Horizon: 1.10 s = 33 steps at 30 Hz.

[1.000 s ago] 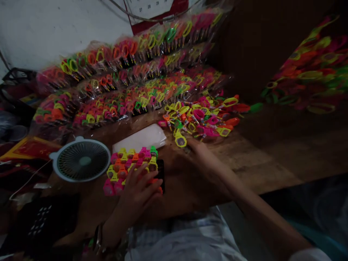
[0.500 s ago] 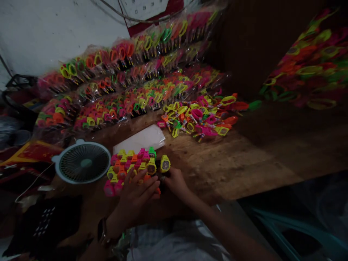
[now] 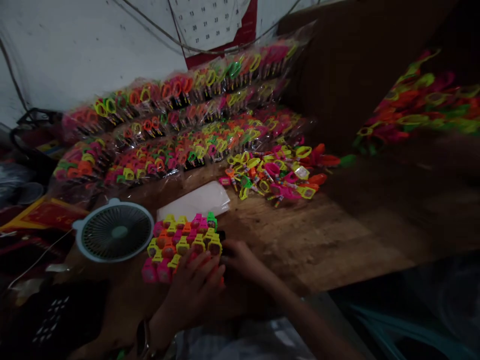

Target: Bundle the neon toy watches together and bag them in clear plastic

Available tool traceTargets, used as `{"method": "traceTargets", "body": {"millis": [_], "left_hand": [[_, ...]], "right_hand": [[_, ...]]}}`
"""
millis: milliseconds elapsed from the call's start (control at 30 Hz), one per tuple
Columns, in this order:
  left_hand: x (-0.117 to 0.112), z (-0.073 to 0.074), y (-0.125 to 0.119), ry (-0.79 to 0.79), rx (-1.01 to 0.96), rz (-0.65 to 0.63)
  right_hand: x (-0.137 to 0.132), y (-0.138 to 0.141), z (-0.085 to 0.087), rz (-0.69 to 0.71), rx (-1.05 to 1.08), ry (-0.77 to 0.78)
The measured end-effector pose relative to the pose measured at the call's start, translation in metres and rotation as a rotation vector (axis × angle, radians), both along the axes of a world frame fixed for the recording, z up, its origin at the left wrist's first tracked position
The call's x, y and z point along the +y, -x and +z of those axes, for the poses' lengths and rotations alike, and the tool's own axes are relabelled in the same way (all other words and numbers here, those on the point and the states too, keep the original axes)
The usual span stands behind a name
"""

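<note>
Neon toy watches (image 3: 182, 245) in pink, yellow, orange and green sit in tight rows in front of me, with a bit of black backing showing at the right end. My left hand (image 3: 193, 282) lies across the near right part of these rows, fingers stretched out over the watches. At the right end, my right hand (image 3: 240, 257) has its fingers curled close to a yellow toy watch (image 3: 214, 245). Dim light and blur hide what its fingertips grip. A loose heap of toy watches (image 3: 272, 175) lies beyond on the wooden table (image 3: 300, 235).
Behind stand bagged rows of toy watches (image 3: 168, 125) against the wall. A flat white stack (image 3: 195, 199) and a round fan (image 3: 116, 232) lie left of centre. Another watch pile (image 3: 423, 110) is at right, partly hidden by a dark blurred shape. A teal chair (image 3: 393, 330) stands lower right.
The yellow watch by my right hand has moved left and down, up against the rows. My left hand still rests on them. The view has tilted up slightly, showing more calendar.
</note>
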<state>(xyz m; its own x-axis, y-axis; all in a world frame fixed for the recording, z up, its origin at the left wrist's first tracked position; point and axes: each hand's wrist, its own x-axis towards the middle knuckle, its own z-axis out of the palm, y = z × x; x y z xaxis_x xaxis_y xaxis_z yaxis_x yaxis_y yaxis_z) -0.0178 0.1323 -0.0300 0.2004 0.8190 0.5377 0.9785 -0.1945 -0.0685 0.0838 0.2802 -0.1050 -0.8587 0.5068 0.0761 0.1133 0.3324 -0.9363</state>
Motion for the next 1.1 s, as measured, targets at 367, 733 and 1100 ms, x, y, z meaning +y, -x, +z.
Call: {"method": "traceTargets", "body": {"millis": [367,733,1100], "left_hand": [[-0.005,-0.003,0.005,0.011,0.063,-0.060],[-0.002,0.001,0.000,0.035,-0.011,-0.022],[-0.001,0.004,0.002,0.150,-0.103,0.116]], "right_hand": [[0.141,0.020,0.033,-0.573,-0.611,-0.613],[0.020,0.012,0.002,-0.261,0.232,0.442],[-0.012,0.022,-0.001,-0.307,0.071,0.076]]}}
